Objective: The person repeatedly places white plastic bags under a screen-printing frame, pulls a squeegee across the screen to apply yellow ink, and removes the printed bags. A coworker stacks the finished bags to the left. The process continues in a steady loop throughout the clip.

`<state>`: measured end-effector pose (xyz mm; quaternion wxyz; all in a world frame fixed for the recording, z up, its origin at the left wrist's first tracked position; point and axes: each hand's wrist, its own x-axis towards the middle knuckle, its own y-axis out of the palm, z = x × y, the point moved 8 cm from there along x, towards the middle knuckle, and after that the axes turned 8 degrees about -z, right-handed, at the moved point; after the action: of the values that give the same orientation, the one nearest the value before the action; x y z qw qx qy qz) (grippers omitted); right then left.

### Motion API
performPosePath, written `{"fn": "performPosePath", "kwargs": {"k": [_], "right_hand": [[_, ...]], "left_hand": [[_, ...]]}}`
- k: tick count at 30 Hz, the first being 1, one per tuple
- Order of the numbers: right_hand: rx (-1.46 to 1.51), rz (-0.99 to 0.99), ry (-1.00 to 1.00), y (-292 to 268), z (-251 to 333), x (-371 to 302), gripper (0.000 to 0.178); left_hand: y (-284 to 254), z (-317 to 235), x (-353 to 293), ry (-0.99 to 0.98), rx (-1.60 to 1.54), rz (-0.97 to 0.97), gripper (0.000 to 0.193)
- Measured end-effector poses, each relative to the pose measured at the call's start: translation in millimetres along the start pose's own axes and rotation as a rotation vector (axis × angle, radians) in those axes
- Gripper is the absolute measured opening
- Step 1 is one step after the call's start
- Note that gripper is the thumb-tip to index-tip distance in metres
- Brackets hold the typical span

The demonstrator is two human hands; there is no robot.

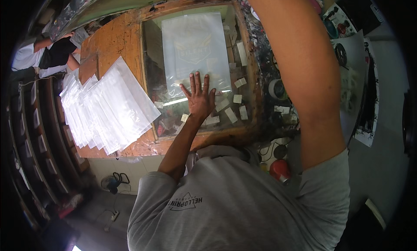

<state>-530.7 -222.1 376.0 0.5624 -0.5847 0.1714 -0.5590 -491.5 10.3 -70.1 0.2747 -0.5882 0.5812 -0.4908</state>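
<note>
My left hand (200,98) lies palm down with its fingers spread, pressing on the lower edge of a frosted plastic bag (195,38). The bag rests flat on a glass panel (152,55) set in a wooden tabletop, and a pale printed emblem shows on it. My right arm (310,73) stretches forward over the table's right side and leaves the picture at the top, so the right hand is out of sight. To the left of the glass, a fanned-out pile of clear plastic bags (117,103) lies on the wood.
Several small paper or tape pieces (230,115) dot the glass. A tape roll (276,88) sits on the cluttered, paint-stained right edge. Dark shelves (39,138) stand at left. Another person (52,53) sits at the far left. Below the table is a red object (279,170).
</note>
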Motion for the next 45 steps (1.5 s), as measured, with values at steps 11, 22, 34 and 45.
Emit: {"fn": "performPosePath", "kwargs": {"k": [11,22,34,45], "right_hand": [[0.127,0.036,0.003,-6,5,-18,0.038],[-0.021,-0.393,-0.226,12,37,-110,0.036],[-0.041,0.226,-0.018,236,1,-319,0.077],[0.014,0.214,-0.043,269,-6,-342,0.074]], "left_hand": [[3,-2,-3,0.044,0.004,0.036,0.064],[-98,-3,9,-0.164,-0.695,-0.204,0.06],[-55,42,-100,-1.489,-1.755,-0.098,0.086],[-37,48,-105,-1.635,-1.681,-0.185,0.077]]}}
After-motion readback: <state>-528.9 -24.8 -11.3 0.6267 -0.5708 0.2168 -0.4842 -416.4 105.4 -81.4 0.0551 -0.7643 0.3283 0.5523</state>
